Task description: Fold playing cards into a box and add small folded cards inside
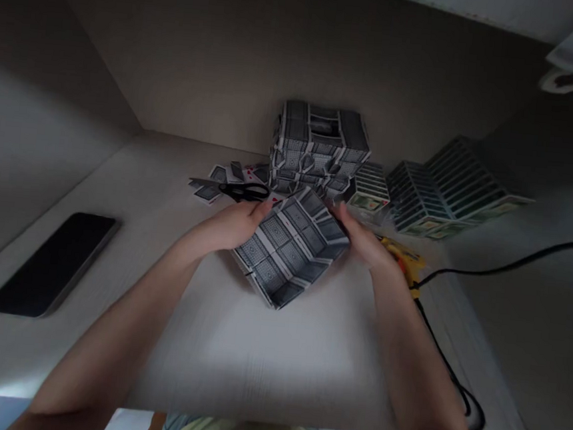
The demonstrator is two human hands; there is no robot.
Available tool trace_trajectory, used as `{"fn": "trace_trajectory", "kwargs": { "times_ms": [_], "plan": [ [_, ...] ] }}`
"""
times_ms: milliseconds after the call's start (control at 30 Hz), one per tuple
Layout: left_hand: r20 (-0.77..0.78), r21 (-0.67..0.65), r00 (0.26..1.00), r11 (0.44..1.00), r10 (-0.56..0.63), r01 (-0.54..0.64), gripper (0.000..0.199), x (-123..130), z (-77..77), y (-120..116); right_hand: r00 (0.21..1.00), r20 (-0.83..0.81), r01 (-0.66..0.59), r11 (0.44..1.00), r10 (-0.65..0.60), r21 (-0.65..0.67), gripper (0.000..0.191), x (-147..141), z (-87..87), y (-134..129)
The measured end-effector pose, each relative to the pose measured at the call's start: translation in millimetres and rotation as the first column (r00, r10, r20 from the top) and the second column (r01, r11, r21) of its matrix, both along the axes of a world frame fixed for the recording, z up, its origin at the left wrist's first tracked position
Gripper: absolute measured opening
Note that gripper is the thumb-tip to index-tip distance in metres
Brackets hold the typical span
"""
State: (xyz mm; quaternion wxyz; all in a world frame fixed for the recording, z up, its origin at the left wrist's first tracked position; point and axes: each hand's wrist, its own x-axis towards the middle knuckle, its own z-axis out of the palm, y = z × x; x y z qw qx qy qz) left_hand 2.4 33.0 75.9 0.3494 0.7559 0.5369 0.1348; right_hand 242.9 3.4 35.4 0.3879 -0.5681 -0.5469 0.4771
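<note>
Between my hands is a tilted box made of playing cards (289, 242), its grey patterned card backs showing. My left hand (240, 224) grips its upper left side, thumb along the edge. On the opposite side my right hand (357, 234) holds the right edge, its fingers partly hidden behind the box. Just beyond stands a larger block built of playing cards (320, 141), with a rectangular opening on top. Black-handled scissors (241, 189) lie by my left hand on loose cut cards (208, 193).
A black phone (54, 265) rests on the left of the white desk (253, 366). Folded card structures (449, 189) stand at the back right. Near my right wrist is a yellow tool (403, 255) with a black cable (507, 264) crossing the right side.
</note>
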Motion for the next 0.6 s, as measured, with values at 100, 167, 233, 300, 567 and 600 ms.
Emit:
{"fn": "trace_trajectory", "kwargs": {
  "times_ms": [100, 167, 233, 300, 567, 600],
  "plan": [
    [0.069, -0.024, 0.997, 0.999, 0.033, -0.031, 0.048, -3.5, -2.4, 3.0, 0.973, -0.219, 0.048, 0.993, -0.071, -0.111, 0.053, 0.9, -8.5, 5.6],
    [0.181, -0.171, 0.983, 0.985, -0.008, 0.04, 0.046, -4.6, -1.9, 2.7, 0.953, -0.249, 0.163, 0.985, -0.17, -0.051, 0.043, -2.8, -14.1, 7.7],
    [0.304, -0.295, 0.953, 0.951, -0.002, 0.097, 0.046, -2.4, -3.4, 1.9, 0.947, -0.234, 0.227, 0.974, -0.219, 0.005, 0.034, -8.4, -19.0, 8.1],
    [0.4, -0.323, 0.912, 0.945, 0.091, 0.047, 0.047, 3.5, -9.8, 2.5, 0.961, -0.201, 0.197, 0.98, -0.189, 0.018, 0.032, -14.0, -22.7, 7.2],
    [0.581, -0.575, 0.732, 0.816, 0.356, 0.06, 0.056, 25.4, -44.3, 7.3, 0.975, -0.215, 0.05, 0.999, -0.048, 0.003, 0.036, -27.6, -16.5, -0.2],
    [0.576, -0.556, 0.742, 0.83, 0.344, 0.048, 0.054, 26.2, -44.9, 6.6, 0.976, -0.217, 0.035, 0.999, -0.032, 0.009, 0.034, -28.6, -14.7, -1.1]
  ]
}}
